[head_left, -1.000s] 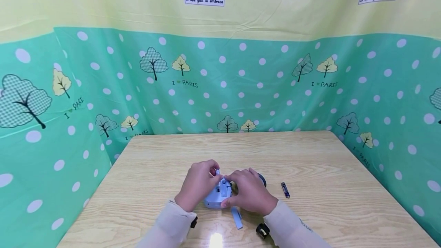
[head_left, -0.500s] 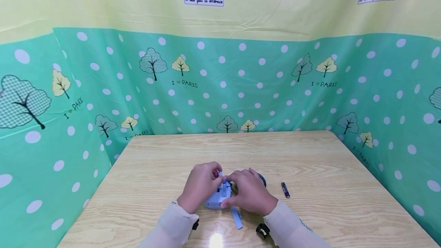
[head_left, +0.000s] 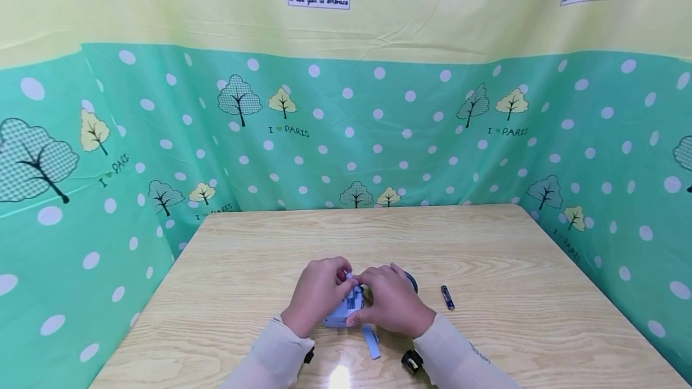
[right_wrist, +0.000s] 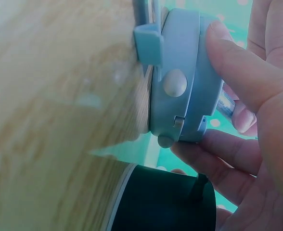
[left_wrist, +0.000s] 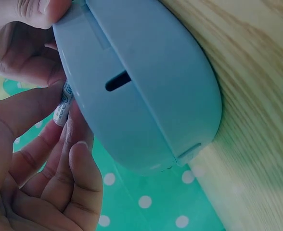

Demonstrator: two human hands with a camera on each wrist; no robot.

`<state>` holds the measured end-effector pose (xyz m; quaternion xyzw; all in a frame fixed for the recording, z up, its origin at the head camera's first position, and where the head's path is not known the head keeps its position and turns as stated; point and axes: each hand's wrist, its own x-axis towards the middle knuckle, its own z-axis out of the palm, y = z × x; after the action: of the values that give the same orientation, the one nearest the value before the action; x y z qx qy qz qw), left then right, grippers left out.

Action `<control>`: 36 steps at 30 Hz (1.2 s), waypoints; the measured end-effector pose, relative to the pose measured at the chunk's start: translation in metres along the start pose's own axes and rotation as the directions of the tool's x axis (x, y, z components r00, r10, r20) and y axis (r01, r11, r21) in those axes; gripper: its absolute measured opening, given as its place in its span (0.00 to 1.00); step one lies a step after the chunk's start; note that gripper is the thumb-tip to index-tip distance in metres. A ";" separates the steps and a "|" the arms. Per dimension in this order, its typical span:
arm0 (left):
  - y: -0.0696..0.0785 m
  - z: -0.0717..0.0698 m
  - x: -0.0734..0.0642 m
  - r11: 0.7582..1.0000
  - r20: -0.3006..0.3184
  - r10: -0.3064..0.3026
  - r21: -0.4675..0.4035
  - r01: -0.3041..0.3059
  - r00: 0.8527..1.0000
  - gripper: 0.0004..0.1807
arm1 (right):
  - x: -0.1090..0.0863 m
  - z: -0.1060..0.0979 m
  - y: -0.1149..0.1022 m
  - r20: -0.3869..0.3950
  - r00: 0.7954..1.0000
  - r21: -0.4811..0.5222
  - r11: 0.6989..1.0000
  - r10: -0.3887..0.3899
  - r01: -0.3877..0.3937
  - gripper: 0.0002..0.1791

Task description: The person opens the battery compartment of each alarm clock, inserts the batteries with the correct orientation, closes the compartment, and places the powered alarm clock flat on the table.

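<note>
Head view has the light-blue device (head_left: 336, 319) on the surface (head_left: 243, 257) between both grips, its recessed compartment (head_left: 354, 301) facing up, contents too small to tell. Left grip (head_left: 319, 290) pinches a pale printed battery (left_wrist: 62, 109) at the device's upper face; whether they touch is unclear. Right grip (head_left: 391, 302) clasps the device's side, thumb near, fingers far. Nearby lie a light-blue cover (head_left: 371, 341) and, farther right, a dark-blue battery (head_left: 447, 298).

Yellow and green curtain (head_left: 432, 164) around pale wood table (head_left: 243, 251); bright glare (head_left: 340, 376).
</note>
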<state>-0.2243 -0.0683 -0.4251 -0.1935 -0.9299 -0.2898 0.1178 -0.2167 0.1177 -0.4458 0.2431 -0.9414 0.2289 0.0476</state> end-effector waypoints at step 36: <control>-0.002 0.009 0.000 0.997 0.021 0.034 0.075 -0.035 0.999 0.06 | 0.000 0.000 0.001 -0.026 0.998 -0.026 0.998 -0.049 0.048 0.45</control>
<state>-0.2258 -0.0645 -0.4330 -0.2079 -0.9378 -0.2506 0.1206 -0.2168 0.1186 -0.4467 0.2622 -0.9374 0.2188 0.0689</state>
